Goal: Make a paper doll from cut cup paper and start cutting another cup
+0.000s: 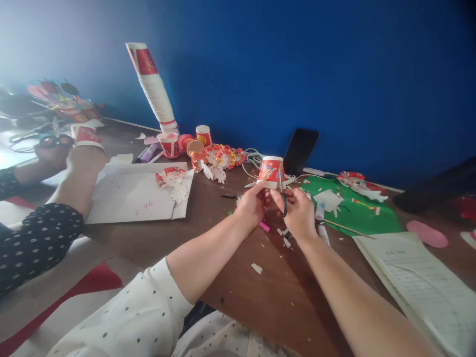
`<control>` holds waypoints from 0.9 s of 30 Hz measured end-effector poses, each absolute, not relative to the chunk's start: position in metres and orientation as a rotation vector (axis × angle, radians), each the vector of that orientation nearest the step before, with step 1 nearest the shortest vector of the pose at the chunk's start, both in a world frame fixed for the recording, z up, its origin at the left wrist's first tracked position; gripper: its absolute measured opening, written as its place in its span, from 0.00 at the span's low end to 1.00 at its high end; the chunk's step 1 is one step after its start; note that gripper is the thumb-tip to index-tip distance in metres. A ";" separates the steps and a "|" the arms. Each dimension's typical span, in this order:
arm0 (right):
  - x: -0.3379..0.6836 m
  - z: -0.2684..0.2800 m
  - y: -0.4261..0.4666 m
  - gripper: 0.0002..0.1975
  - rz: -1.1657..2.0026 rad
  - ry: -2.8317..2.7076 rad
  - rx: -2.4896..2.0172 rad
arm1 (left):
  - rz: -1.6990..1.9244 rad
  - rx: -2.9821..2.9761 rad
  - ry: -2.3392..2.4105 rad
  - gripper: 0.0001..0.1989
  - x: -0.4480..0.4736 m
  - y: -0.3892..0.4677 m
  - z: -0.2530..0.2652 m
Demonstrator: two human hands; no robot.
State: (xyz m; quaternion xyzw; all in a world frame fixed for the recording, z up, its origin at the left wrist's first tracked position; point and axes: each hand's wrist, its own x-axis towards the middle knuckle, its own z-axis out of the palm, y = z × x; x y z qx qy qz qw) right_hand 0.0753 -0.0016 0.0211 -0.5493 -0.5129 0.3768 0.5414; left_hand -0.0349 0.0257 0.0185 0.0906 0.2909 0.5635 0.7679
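Observation:
A red and white paper cup (268,170) is held upside down above the table in my left hand (254,204), whose fingers close on its lower rim. My right hand (299,213) grips scissors (284,202) with dark handles. Their blades point up along the cup's right side, against its printed wall. Whether they are cutting into the paper I cannot tell. Small white paper scraps (285,240) and a pink strip (264,226) lie below my hands.
At left, another person's hands (87,156) hold a similar cup (87,135) and scissors. A tall cup stack (156,94) leans near the blue wall. A phone (302,150), cut-paper figures (219,161), a green sheet (379,218), papers (427,277) and a white board (130,198) surround my hands.

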 end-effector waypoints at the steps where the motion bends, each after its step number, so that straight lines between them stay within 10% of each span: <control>1: 0.075 0.021 -0.002 0.26 0.895 -1.216 -1.312 | 1.226 0.189 0.607 0.10 -0.036 0.026 0.019; 27: 0.073 0.020 0.001 0.26 0.891 -1.180 -1.381 | 1.185 0.068 0.602 0.07 -0.044 0.030 0.025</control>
